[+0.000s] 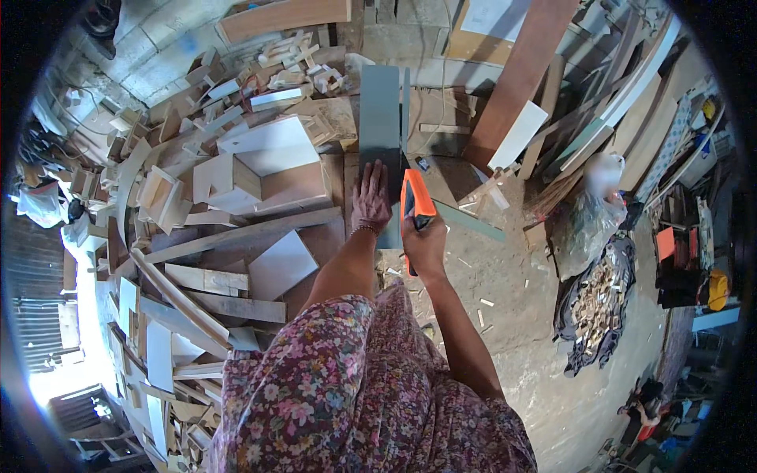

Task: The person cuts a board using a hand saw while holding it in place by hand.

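Concrete floor (pixel 512 331) littered with chips fills much of the head view, timber crowding both sides until the dark round rim cuts it off. Leftward, offcuts (pixel 236 309) lie so tangled around a white box (pixel 276 142) that I can't count them, and beyond them glare (pixel 91 315) washes out an opening. Up top, a brown plank (pixel 528 71) runs out of sight. Over to the right, scraps (pixel 595 307) lie on a black sheet (pixel 624 256) near a clear bag (pixel 585 236) whose top is blurred.

Front and centre lies a grey-green board (pixel 379 102); what bears it is hard to make out. Spread flat, the left hand (pixel 372 193) presses on it, its grip wide and closed around nothing, covering part of the surface. Just beside, the right hand (pixel 426 244) has its grip wrapped around an orange tool (pixel 413 183), partly hiding the handle; its working end I can't discern. Floral clothing (pixel 307 386) blocks the view below.
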Available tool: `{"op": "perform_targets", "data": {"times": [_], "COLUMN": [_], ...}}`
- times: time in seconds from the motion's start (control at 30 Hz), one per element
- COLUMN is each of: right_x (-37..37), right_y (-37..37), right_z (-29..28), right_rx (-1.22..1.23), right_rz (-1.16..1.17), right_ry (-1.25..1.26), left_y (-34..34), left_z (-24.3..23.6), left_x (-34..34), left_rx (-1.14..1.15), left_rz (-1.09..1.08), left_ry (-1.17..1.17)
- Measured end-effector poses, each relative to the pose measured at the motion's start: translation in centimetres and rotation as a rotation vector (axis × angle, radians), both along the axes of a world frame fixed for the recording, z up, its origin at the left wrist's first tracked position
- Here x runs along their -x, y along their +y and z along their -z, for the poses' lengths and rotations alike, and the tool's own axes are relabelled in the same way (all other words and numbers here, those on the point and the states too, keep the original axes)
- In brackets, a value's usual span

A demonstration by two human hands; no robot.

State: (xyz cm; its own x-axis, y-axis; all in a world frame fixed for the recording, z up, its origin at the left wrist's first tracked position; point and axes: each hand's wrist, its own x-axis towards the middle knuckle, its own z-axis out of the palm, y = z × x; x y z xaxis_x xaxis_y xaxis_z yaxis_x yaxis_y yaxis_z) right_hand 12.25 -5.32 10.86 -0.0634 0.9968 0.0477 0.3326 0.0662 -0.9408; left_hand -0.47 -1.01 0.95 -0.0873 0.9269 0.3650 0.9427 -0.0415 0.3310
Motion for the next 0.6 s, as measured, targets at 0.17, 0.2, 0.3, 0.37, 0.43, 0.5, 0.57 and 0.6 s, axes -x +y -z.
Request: {"op": "perform_targets", "data": {"times": [0.17,0.2,0.3,0.37,0.43,0.5,0.57,0.6], "right_x": [0.9,0.7,0.0,-0.8,-1.5,-1.7,-1.9,-1.9], "right_y": [-0.4,-0.6,0.0,0.5,0.3,-0.6,-0.5,-0.6], "right_z": [-0.6,-1.0,-0.7,0.5,0.3,-0.4,0.6,1.6], "right_rx": [0.052,0.035,-0.011,-0.057,0.068,0.136,0.104,0.083], "right_rz": [0.024,0.025,-0.005,-0.029,-0.045,-0.114,-0.078,-0.038], "right_ry": [0.104,0.026,-0.029,0.043,0.181,0.498,0.392,0.287], "left_y": [-0.3,-0.5,-0.2,-0.1,-0.3,-0.5,-0.5,-0.5], "left_z": [0.4,0.2,-0.8,-0.6,-0.6,-0.5,-0.1,-0.1], "left_x": [0.7,0.4,-0.2,-0.1,0.0,0.1,0.1,0.0], "left_rx": [0.006,0.02,0.068,0.023,0.036,0.042,0.022,0.017], "left_rz": [-0.033,-0.018,-0.048,-0.044,-0.05,-0.051,-0.082,-0.07], "left_ry": [0.007,-0.016,-0.021,-0.001,0.008,0.019,0.012,0.015]}}
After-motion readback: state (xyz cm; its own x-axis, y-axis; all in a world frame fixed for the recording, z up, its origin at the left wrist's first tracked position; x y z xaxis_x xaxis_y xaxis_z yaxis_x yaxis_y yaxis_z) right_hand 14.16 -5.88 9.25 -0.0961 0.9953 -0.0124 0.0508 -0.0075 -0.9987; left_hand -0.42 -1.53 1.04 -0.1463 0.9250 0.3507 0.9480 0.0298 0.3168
